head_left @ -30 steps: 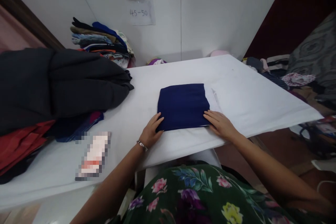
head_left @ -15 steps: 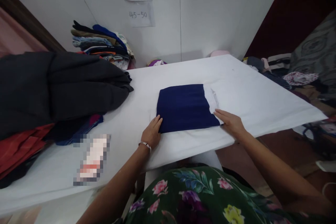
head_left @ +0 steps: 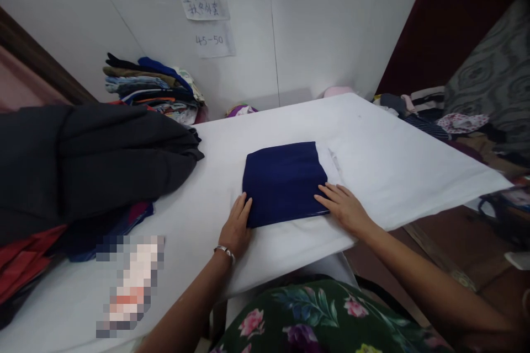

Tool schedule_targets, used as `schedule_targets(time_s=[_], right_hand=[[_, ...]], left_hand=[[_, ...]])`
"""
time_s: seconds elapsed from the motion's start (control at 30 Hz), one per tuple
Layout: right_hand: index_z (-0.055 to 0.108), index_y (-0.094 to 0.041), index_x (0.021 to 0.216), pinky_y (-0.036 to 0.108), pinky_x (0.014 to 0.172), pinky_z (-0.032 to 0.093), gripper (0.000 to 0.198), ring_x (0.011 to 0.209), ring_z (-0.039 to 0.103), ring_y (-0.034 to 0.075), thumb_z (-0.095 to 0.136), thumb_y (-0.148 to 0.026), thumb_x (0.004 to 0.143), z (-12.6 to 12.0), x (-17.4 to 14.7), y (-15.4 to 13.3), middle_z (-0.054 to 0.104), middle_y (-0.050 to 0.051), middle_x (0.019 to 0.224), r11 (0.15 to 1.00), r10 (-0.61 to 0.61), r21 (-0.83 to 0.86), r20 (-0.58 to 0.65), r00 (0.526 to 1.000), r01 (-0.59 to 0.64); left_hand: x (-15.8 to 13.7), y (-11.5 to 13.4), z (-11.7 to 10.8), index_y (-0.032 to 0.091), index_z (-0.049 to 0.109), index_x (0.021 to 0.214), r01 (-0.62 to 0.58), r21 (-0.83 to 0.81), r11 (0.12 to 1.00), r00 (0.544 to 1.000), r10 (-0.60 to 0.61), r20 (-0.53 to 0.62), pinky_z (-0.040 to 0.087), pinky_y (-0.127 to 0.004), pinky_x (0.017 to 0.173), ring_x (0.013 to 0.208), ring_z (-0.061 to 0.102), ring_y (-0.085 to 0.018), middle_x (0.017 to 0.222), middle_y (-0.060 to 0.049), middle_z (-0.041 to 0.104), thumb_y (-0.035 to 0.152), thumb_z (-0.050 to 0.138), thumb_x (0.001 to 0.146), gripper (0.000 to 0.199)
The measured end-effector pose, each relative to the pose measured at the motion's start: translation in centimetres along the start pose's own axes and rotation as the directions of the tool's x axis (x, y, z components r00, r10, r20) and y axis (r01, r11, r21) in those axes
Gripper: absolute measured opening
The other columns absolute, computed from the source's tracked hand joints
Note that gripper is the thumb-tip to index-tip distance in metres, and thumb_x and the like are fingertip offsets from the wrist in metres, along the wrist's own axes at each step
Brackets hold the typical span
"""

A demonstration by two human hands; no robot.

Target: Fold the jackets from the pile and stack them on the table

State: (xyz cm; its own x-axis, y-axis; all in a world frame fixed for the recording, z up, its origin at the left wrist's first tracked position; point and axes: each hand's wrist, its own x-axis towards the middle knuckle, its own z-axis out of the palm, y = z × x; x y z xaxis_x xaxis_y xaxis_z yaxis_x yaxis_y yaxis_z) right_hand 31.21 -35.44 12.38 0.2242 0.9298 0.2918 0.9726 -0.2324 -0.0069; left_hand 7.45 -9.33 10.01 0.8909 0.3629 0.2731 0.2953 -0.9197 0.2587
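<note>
A dark blue garment (head_left: 284, 182), folded into a flat rectangle, lies on the white-covered table (head_left: 397, 165) in front of me. Along its right side shows a strip of clear plastic bag (head_left: 330, 162), so the garment seems to be inside the bag, mostly or wholly. My left hand (head_left: 237, 226), with a bracelet at the wrist, lies open at the garment's lower left edge, fingertips touching it. My right hand (head_left: 343, 207) is open with fingers spread, resting on the lower right corner of the garment and the plastic.
Dark grey clothing (head_left: 99, 154) is heaped on the table's left, above red cloth (head_left: 25, 253). A blurred-out item (head_left: 132, 287) lies near the front left. Folded clothes (head_left: 153, 88) are stacked at the back left. More clothes (head_left: 430, 113) lie beyond the right edge.
My right hand has moved left from the plastic at the garment's side onto its corner. My left hand stays at the left edge. The camera view has shifted slightly.
</note>
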Motion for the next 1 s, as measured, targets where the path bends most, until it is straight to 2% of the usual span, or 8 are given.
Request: schedule_targets(time_s=[0.1, 0.27, 0.37, 0.47, 0.6, 0.77, 0.9, 1.0], right_hand=[[0.057, -0.027, 0.127, 0.044, 0.101, 0.040, 0.050, 0.131, 0.042, 0.024, 0.039, -0.004, 0.086, 1.8, -0.2, 1.4, 0.051, 0.005, 0.137, 0.997, -0.023, 0.070, -0.031, 0.999, 0.025], [0.055, -0.025, 0.129, 0.047, 0.106, 0.035, 0.055, 0.134, 0.037, 0.023, 0.037, -0.002, 0.083, 2.9, -1.2, 2.2, 0.050, 0.006, 0.139, 0.990, -0.059, 0.130, -0.028, 0.998, 0.062], [0.051, -0.024, 0.133, 0.050, 0.108, 0.031, 0.060, 0.137, 0.032, 0.024, 0.039, -0.002, 0.078, 1.9, -1.4, 1.6, 0.045, 0.006, 0.142, 0.984, -0.035, 0.176, 0.047, 0.998, 0.026], [0.044, -0.026, 0.138, 0.054, 0.111, 0.024, 0.059, 0.141, 0.023, 0.026, 0.046, -0.012, 0.080, -0.1, -0.2, 0.1, 0.034, 0.005, 0.150, 0.969, 0.018, 0.245, 0.098, 0.995, -0.042], [0.034, -0.027, 0.144, 0.053, 0.113, 0.018, 0.056, 0.143, 0.013, 0.026, 0.044, -0.037, 0.090, -1.7, 4.5, -1.6, 0.022, 0.005, 0.154, 0.958, 0.072, 0.278, 0.013, 0.997, -0.073], [0.040, -0.019, 0.141, 0.054, 0.111, 0.020, 0.063, 0.141, 0.021, 0.030, 0.038, -0.056, 0.091, 1.3, 9.1, -0.3, 0.030, 0.013, 0.151, 0.971, 0.211, 0.101, 0.083, 0.974, -0.219], [0.041, -0.016, 0.140, 0.055, 0.110, 0.022, 0.069, 0.139, 0.026, 0.031, 0.032, -0.062, 0.090, 3.7, 8.5, 0.7, 0.035, 0.015, 0.148, 0.970, 0.230, 0.056, 0.106, 0.967, -0.237], [0.042, -0.015, 0.139, 0.056, 0.109, 0.023, 0.069, 0.139, 0.026, 0.031, 0.031, -0.063, 0.090, 3.6, 7.9, 0.7, 0.035, 0.016, 0.148, 0.970, 0.224, 0.073, 0.107, 0.969, -0.232]], left_hand=[[-0.2, -0.2, 0.4, 0.018, 0.031, 0.144, 0.042, 0.004, 0.999, 0.997, -0.043, 0.059, 0.031, -0.042, 0.114, 0.140, 0.025, -0.022, 0.152, -0.007, 0.030, -0.008, 0.040, 0.063, 0.085], [-0.4, -0.5, 0.4, 0.018, 0.035, 0.142, 0.041, -0.035, 0.999, 0.996, -0.038, 0.082, 0.030, -0.042, 0.114, 0.140, 0.024, -0.020, 0.152, -0.006, 0.030, -0.006, 0.040, 0.063, 0.083], [-0.8, -1.1, -0.9, 0.021, 0.033, 0.144, 0.006, -0.132, 0.991, 0.994, 0.008, 0.105, 0.029, -0.044, 0.113, 0.139, 0.026, -0.022, 0.153, -0.006, 0.027, 0.001, 0.044, 0.069, 0.077], [-0.5, -1.2, -2.8, 0.025, 0.032, 0.144, -0.003, -0.243, 0.970, 0.987, 0.043, 0.157, 0.033, -0.044, 0.111, 0.138, 0.030, -0.024, 0.153, -0.005, 0.027, 0.021, 0.051, 0.081, 0.066], [3.7, 0.2, -4.1, 0.022, 0.037, 0.142, 0.048, -0.193, 0.980, 0.995, -0.029, 0.098, 0.029, -0.048, 0.111, 0.139, 0.026, -0.026, 0.152, -0.009, 0.028, 0.042, 0.044, 0.089, 0.057], [9.7, 1.4, -1.3, 0.009, 0.040, 0.139, 0.134, 0.024, 0.991, 0.988, -0.135, 0.077, 0.021, -0.052, 0.113, 0.140, 0.020, -0.032, 0.150, -0.019, 0.028, 0.052, 0.045, 0.087, 0.067], [9.7, 0.5, 0.8, 0.005, 0.039, 0.139, 0.149, -0.022, 0.989, 0.985, -0.146, 0.092, 0.025, -0.047, 0.113, 0.141, 0.018, -0.031, 0.150, -0.020, 0.029, 0.057, 0.043, 0.086, 0.074], [9.4, -0.3, 0.6, 0.009, 0.043, 0.137, 0.169, -0.064, 0.983, 0.983, -0.163, 0.089, 0.027, -0.046, 0.112, 0.140, 0.023, -0.030, 0.149, -0.016, 0.032, 0.057, 0.042, 0.087, 0.070]])
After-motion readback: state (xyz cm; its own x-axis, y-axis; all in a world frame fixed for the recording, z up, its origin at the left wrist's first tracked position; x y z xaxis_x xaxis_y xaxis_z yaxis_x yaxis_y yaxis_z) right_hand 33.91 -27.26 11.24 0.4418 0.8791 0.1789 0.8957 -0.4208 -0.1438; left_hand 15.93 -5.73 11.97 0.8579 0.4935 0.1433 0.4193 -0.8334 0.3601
